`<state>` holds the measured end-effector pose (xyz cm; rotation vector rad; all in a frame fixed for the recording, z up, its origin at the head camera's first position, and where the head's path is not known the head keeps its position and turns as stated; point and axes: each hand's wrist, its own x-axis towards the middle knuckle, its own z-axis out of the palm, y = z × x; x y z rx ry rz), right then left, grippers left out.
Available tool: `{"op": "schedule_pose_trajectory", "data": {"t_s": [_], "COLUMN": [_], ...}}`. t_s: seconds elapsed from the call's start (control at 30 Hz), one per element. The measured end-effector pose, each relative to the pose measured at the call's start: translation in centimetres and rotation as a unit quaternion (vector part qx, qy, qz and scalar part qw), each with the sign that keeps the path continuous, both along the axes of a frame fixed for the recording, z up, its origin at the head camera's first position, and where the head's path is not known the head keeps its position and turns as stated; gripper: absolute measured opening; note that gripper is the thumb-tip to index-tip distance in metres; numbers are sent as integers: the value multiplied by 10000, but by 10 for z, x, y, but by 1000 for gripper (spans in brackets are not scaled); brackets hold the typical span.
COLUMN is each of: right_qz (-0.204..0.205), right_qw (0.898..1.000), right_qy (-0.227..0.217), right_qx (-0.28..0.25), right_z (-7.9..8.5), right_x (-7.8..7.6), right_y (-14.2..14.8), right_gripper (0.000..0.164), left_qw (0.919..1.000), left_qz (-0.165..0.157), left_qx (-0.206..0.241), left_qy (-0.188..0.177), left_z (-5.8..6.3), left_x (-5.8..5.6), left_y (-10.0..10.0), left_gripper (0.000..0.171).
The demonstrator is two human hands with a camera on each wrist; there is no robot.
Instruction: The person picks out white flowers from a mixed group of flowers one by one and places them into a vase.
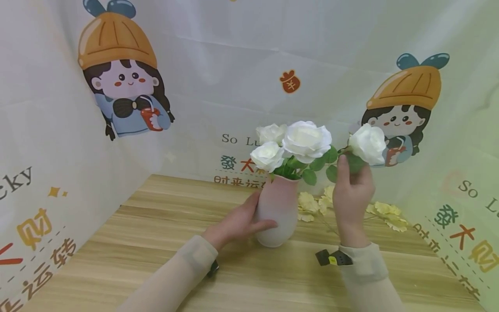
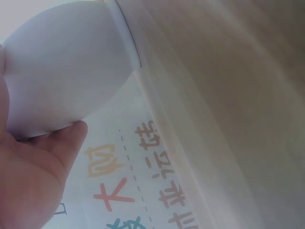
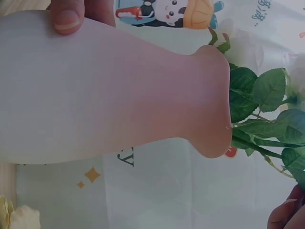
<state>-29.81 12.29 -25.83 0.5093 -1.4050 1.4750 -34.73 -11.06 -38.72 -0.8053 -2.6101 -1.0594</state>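
A vase (image 1: 277, 210), pink at the neck and white below, stands on the wooden table. My left hand (image 1: 238, 222) grips its side, thumb across the front and the other fingers behind. Several white roses (image 1: 306, 141) with green leaves rise from its mouth. To the right of them, my right hand (image 1: 354, 201) pinches another white rose (image 1: 367, 144) by the stem just under its bloom. Green leaves (image 3: 269, 90) spread between the vase's rim and the right fingertips in the right wrist view.
Pale yellow flowers (image 1: 309, 203) lie on the wooden tabletop (image 1: 163, 221) behind the right forearm, with more yellow blooms (image 1: 390, 213) farther right. A printed white cloth (image 1: 218, 78) with cartoon figures walls in the back and both sides.
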Motion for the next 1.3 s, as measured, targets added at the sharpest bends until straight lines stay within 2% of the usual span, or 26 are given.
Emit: {"op": "schedule_pose_trajectory", "data": {"t_s": [0.2, 0.37, 0.47, 0.7, 1.03, 1.1, 1.3], "right_qz": [-19, -211, -244, -424, -625, -520, 139], "right_qw": [9999, 9991, 9978, 9919, 9826, 9820, 9818], "right_qy": [81, -26, -171, -548, -783, -880, -1066], "right_qx": [56, 378, 594, 1061, 1565, 1589, 1565], "right_z": [1, -2, -7, -30, -36, -35, -34], "right_x": [0, 0, -5, -33, -37, -38, -35], "right_y": [-1, -5, -6, 0, -1, -1, -5], "right_gripper": [10, 14, 16, 19, 28, 29, 26], "left_qw": [10000, 10000, 9999, 10000, 10000, 10000, 10000], "left_qz": [31, 10, 12, 22, -28, -27, -20], "left_qx": [-33, -51, -74, -78, 48, 71, 45], "left_qy": [24, 70, 84, -6, -37, -38, -25], "left_z": [-1, -1, -1, -2, -3, -3, -3], "left_x": [-1, -3, -3, -2, -3, -3, -4], "left_y": [0, -1, -1, 0, 0, 0, -1], "left_gripper": [103, 103, 103, 107, 109, 108, 107]}}
